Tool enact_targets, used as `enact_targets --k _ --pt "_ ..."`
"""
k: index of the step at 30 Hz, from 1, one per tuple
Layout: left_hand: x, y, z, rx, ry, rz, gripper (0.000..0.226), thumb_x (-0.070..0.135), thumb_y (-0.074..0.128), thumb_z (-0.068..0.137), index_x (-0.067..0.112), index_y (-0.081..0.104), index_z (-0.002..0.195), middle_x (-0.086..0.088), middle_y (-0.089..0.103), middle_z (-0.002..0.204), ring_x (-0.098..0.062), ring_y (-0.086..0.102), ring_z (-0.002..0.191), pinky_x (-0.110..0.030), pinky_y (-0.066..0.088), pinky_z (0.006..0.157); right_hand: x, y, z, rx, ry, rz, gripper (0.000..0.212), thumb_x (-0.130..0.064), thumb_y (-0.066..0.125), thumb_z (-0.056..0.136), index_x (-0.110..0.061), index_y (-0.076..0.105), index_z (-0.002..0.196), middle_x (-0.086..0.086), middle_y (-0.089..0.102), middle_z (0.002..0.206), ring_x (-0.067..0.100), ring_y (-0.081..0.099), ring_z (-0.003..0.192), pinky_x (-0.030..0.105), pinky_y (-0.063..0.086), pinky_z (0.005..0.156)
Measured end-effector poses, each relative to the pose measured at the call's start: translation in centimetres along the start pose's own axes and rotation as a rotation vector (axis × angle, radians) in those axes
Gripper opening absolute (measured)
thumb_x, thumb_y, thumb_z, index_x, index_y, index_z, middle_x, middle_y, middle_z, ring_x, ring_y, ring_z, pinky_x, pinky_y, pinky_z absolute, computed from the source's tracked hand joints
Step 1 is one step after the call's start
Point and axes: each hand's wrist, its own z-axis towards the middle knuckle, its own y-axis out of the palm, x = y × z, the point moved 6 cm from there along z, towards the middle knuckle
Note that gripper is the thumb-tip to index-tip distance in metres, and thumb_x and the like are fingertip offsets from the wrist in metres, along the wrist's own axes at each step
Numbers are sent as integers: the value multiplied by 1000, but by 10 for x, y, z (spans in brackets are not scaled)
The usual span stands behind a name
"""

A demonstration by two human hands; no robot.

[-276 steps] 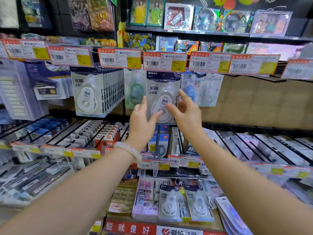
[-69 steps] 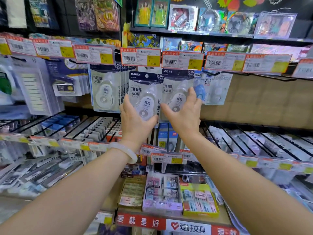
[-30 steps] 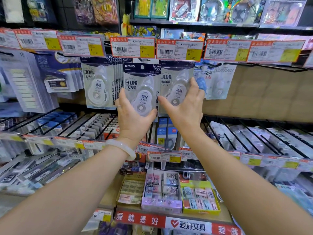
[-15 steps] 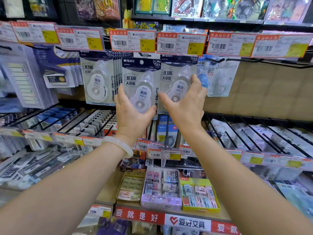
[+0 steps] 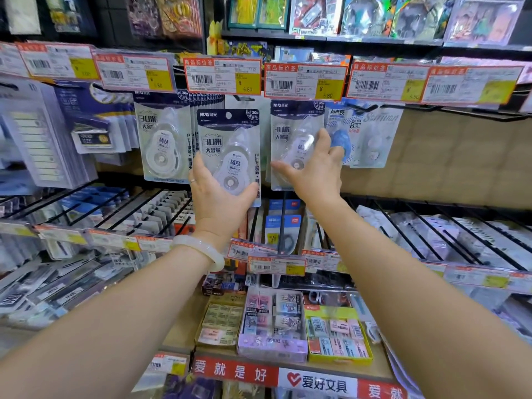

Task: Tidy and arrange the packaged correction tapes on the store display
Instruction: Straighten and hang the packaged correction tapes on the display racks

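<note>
A row of correction tape packs (image 5: 161,139) hangs on pegs under the price tags (image 5: 223,76). My left hand (image 5: 218,197) grips the lower part of one correction tape pack (image 5: 229,139), thumb on its front, and holds it upright just under a tag. Its hang hole shows with no peg through it. My right hand (image 5: 315,174) holds the neighbouring hanging pack (image 5: 290,131) by its lower right, thumb across the front. A blue glue-tape pack (image 5: 365,133) hangs just right of my fingers.
Sloped wire racks (image 5: 431,231) with more stationery run below the pegs. Eraser boxes (image 5: 273,326) sit on the shelf under my arms. Sticky-note packs (image 5: 43,133) hang at the left. Toy boxes (image 5: 374,15) stand on the top shelf.
Nine seconds ago both hands were on a single pack; now each holds its own. Over the last second the hands have kept their grips and the left pack sits slightly lower under its tag.
</note>
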Motion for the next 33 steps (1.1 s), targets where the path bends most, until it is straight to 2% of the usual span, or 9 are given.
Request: enact_targets --k 5,8,10,13,17,20,25,30,33 --pt "-5 0 -7 -32 -8 15 105 27 79 74 9 8 149 -7 20 151 -15 20 137 -5 8 90 4 4 -2 -41 -1 51 96 -46 64 84 -16 2 151 14 22 139 30 25 129 33 30 103" --pt "-5 4 -14 -67 -17 11 106 27 79 73 9 8 149 -7 21 150 -16 21 136 -9 10 94 -2 1 -20 58 -101 112 73 -43 56 90 -12 22 147 13 32 138 27 28 129 31 26 104" --pt "-2 7 -18 -79 -17 9 107 29 80 72 9 9 149 -8 24 147 -17 24 134 -10 14 94 -8 2 -34 7 -163 180 59 -41 57 90 -12 38 138 9 46 127 22 43 120 30 34 99" --pt "7 15 -23 -109 -23 -14 104 29 78 73 9 10 149 -10 27 144 -20 28 132 -14 20 91 -12 8 -53 -140 -156 270 60 -38 65 85 -14 42 134 3 57 111 16 56 103 28 45 90" --pt "21 23 -31 -143 17 -46 99 26 75 75 8 11 148 -12 28 142 -25 30 131 -24 28 98 -2 1 -57 -123 -56 323 58 -34 70 82 -18 44 131 -4 55 93 11 56 87 22 47 78" --pt "28 28 -36 -197 62 -35 103 27 78 73 8 11 148 -11 30 138 -23 32 129 -17 25 94 8 -10 -53 -68 -21 320 53 -33 71 82 -20 47 128 -6 52 82 4 51 72 10 40 61" --pt "34 33 -35 -338 129 36 98 39 70 80 17 6 151 -9 27 137 -19 33 127 -16 23 90 19 -25 -46 -6 -29 299 54 -34 70 82 -21 48 130 3 62 100 16 59 92 20 45 71" --pt "46 36 -24 -362 135 72 90 34 63 88 18 2 151 -11 29 137 -20 36 125 -11 22 81 16 -38 -37 27 -65 301 53 -34 68 84 -23 48 132 -1 59 98 15 57 94 29 48 84" --pt "54 37 -18 -339 156 78 89 34 63 88 18 3 151 -13 30 139 -22 33 129 -17 24 94 14 -42 -29 42 -79 304 56 -37 67 84 -26 46 135 0 61 98 15 58 93 34 50 87"
